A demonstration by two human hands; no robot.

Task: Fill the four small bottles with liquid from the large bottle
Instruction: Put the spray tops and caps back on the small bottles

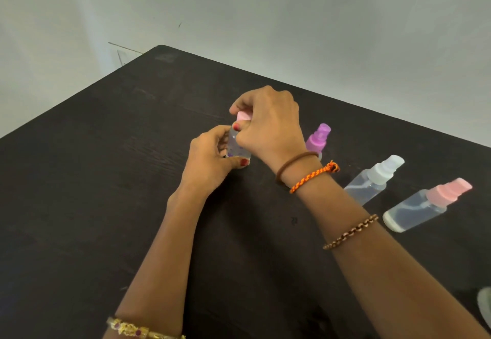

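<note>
Gripping a clear bottle (235, 145) upright on the table (106, 179), left hand (210, 156) fingers curling round it. Pinching its pink cap (243, 116) with right hand (268, 123) fingertips. Standing right: three more bottles (372, 183).

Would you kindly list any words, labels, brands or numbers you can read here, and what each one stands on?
None can be read.
Small bottle in the hands: a purple mark near its base, too blurred to read.
Purple-capped bottle, white-capped bottle, pink-capped bottle: no label visible.

Dark wooden table (106, 179) (grain visible) against a pale wall (292, 14).
</note>
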